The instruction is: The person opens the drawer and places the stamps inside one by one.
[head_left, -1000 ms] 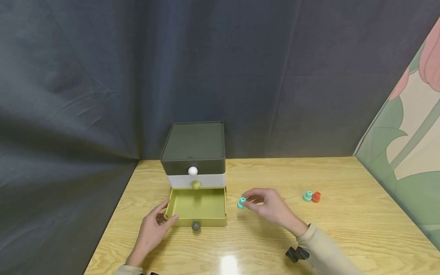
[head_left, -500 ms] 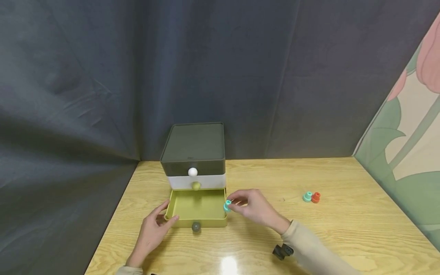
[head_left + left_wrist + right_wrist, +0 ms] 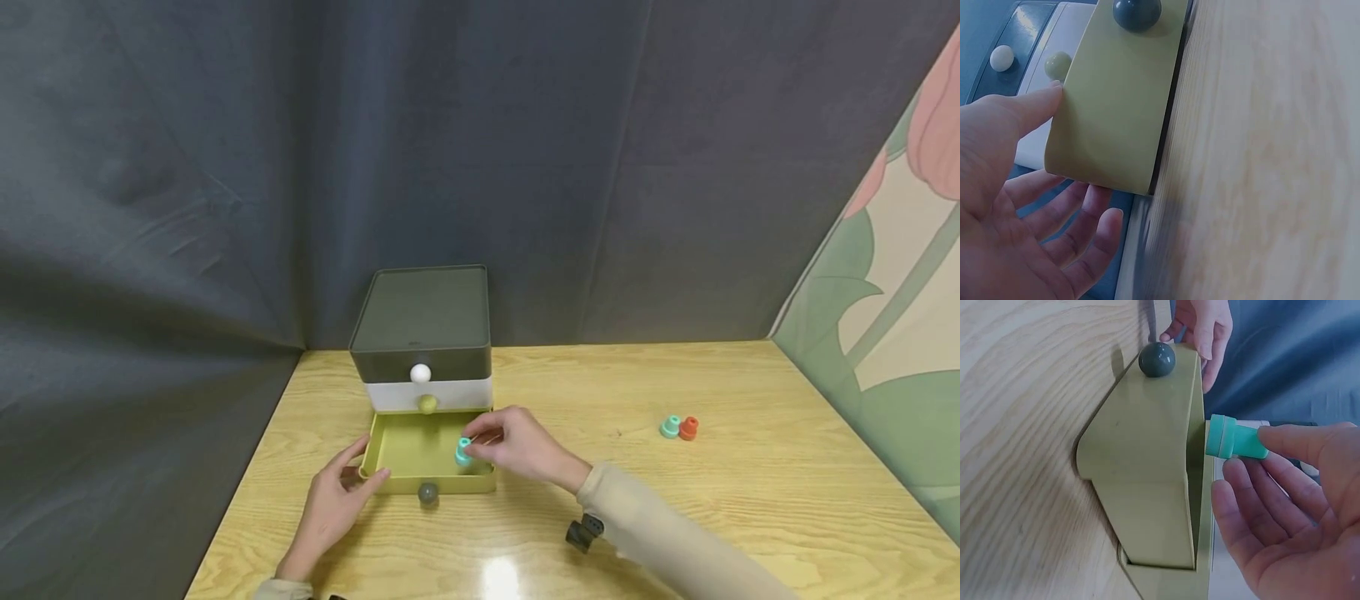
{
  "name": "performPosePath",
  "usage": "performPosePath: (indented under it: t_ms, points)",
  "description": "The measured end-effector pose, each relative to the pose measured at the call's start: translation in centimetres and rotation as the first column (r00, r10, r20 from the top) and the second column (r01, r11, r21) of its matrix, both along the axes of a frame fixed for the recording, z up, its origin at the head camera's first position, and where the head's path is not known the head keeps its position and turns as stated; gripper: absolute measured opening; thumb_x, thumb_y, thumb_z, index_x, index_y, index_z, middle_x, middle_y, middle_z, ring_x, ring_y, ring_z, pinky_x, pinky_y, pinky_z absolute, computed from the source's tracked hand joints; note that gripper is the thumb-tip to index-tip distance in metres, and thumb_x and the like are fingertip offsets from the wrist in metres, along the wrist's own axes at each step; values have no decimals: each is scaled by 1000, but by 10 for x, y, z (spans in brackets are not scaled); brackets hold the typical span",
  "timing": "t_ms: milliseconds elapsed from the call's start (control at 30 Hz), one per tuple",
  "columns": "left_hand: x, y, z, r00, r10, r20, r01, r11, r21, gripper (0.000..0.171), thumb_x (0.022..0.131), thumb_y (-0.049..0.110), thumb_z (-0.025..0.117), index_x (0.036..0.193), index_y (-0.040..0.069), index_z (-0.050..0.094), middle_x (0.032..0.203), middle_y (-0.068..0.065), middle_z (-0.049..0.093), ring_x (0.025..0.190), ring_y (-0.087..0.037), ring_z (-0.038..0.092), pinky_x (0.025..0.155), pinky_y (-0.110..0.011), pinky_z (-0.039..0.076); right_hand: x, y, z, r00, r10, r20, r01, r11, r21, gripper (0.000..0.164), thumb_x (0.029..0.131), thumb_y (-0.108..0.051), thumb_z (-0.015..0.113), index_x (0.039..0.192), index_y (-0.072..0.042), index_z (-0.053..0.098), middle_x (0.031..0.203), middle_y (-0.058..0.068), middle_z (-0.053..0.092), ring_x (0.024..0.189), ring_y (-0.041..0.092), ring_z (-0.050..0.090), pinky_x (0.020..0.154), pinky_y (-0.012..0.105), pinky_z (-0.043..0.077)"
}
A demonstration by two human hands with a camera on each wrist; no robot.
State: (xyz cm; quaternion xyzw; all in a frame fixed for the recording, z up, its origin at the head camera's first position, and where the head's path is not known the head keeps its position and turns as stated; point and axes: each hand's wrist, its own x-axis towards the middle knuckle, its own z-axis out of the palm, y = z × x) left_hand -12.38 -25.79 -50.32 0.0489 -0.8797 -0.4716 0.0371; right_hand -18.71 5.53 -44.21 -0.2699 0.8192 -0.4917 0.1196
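Thumb and fingertips of my right hand pinch a small turquoise stepped cylinder, with a wide base and a narrower hollow-topped neck. It hangs upright over the right part of the pulled-out olive drawer. In the right wrist view the wide end of the turquoise cylinder is just above the drawer's rim. My left hand holds the drawer's front left corner. In the left wrist view its thumb lies on the top edge and its fingers reach round the side.
The drawer belongs to a small chest with a dark top drawer, a white middle one and round knobs. To the right, another turquoise cylinder and a red one stand together on the wooden table. Dark curtain hangs behind.
My right hand has carried the turquoise cylinder leftward, from beside the drawer, across its right edge, to above its inside. The left hand has stayed at the corner.
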Motion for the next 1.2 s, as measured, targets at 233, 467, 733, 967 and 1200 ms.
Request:
performPosePath:
  t_ms: [233,467,733,967,1200]
  points:
    - [0,1,-1,1000,3,-12,-3,1000,15,74,93,38,84,156,11,56,143,-20,67,105,-23,72,69,-24,53,-8,-21,-1,999,-4,47,3,1000,24,18,95,-14,80,110,-6,81,105,5,81,91,14,73,78,23,58]
    - [0,1,0,1000,2,-12,-2,1000,5,73,93,38,84,156,12,56,138,-21,69,103,-21,71,68,-24,53,-15,-43,-4,992,-4,127,2,1000,17,19,92,-13,82,109,-3,81,101,7,82,88,10,74,80,24,59]
    - [0,1,0,1000,12,3,-12,1000,-2,73,93,38,84,156,14,56,125,-18,75,95,-17,70,66,-25,52,-20,-67,-20,986,-62,157,54,997,57,19,89,-17,84,105,-7,83,98,2,82,84,8,67,74,25,54]
    - [-2,1,-1,1000,4,-3,-4,1000,1,73,93,37,84,155,13,56,122,-17,76,92,-15,69,64,-25,52,-22,-79,-30,972,-134,195,121,989,80,17,87,-16,86,102,-9,84,95,0,81,80,9,66,70,24,54]
    - [-2,-1,-2,1000,11,6,-11,1000,-2,74,93,38,84,156,14,56,134,-20,72,100,-19,71,67,-24,52,-26,-83,-33,976,-139,169,124,988,93,17,87,-15,86,102,-8,83,96,2,81,84,11,69,75,27,56]
